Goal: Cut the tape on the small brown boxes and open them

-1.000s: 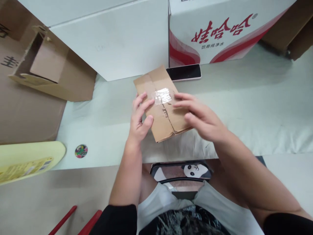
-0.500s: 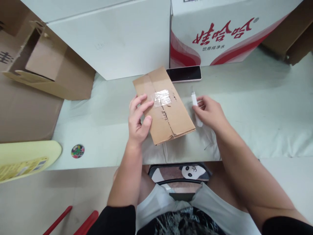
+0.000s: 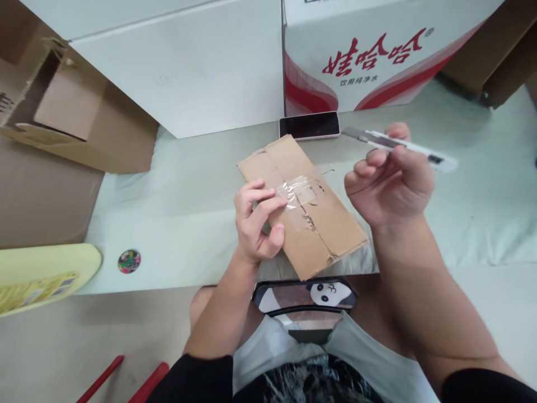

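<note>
A flat brown cardboard box lies at a slant near the table's front edge. Clear tape crosses its middle seam, and dark marks run along that seam. My left hand grips the box's left side, its fingers bent over the top and the thumb at the edge. Raised to the right of the box, my right hand is closed around a white utility knife. The knife's blade is out and points left, apart from the box.
Behind the box lies a phone, in front of a large white carton and a red-and-white water carton. Brown cartons stand at the left. A round colourful sticker and a pale yellow bottle are at front left.
My right hand has lifted the knife up and to the right, turning it so the blade points left. With my left hand on it, the box has shifted right and nearer to me.
</note>
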The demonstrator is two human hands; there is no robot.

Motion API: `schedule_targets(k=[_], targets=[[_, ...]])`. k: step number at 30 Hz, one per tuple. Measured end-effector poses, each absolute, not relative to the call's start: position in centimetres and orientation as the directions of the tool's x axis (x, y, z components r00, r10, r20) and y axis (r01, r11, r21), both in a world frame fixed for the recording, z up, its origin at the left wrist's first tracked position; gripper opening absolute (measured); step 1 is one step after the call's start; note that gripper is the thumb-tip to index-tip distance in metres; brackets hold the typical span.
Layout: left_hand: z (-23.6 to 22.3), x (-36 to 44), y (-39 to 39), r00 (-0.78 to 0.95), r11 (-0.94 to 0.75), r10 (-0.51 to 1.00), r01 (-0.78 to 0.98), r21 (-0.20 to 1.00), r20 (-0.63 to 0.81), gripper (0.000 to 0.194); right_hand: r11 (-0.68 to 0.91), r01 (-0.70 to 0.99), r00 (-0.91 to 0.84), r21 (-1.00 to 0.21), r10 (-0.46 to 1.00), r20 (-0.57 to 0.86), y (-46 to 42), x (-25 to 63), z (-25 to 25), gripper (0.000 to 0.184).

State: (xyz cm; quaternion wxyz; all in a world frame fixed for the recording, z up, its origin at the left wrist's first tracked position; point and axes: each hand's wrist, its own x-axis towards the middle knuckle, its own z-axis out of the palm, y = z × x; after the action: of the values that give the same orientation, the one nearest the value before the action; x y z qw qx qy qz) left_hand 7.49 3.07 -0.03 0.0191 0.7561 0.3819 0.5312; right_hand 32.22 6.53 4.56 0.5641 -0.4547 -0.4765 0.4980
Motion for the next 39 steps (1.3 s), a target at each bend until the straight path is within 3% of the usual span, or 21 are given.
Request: schedule_targets(k=[3,8,12,17,26,39], targets=[[-0.2,7.5,3.2,0.138,-0.702,0.591,0.574,0.422,0.795,0.036,0.031,-0.205,-0.001,-0.978,0.999,0.032,5.5,30.3,5.9,0.021],[-0.2,7.9,3.1,0.108,-0.689,0.594,0.581,0.434,0.797,0.036,-0.005,-0.051,-0.031,-0.999,1.0,-0.003,3.3,28.3,8.3,0.006],[-0.3,8.0,3.0,0.104,-0.685,0.605,0.574,0.449,0.789,0.037,0.122,0.09,-0.018,-0.988,0.993,0.121,2.3,28.3,9.4,0.016],[-0.5,7.9,3.0,0.109,-0.702,0.601,0.545,0.458,0.792,0.036,0.26,0.336,-0.205,-0.905,0.958,0.199,1.8,28.0,10.6,0.026],[-0.6,8.1,3.0,0.104,-0.714,0.597,0.52,0.468,0.795,0.036,0.121,0.472,-0.115,-0.874,0.991,0.075,2.3,27.5,9.9,0.01],[-0.4,8.1,3.2,0.117,-0.71,0.604,0.528,0.466,0.788,0.035,0.152,0.59,-0.139,-0.793,0.987,0.086,2.4,27.5,10.6,0.011]])
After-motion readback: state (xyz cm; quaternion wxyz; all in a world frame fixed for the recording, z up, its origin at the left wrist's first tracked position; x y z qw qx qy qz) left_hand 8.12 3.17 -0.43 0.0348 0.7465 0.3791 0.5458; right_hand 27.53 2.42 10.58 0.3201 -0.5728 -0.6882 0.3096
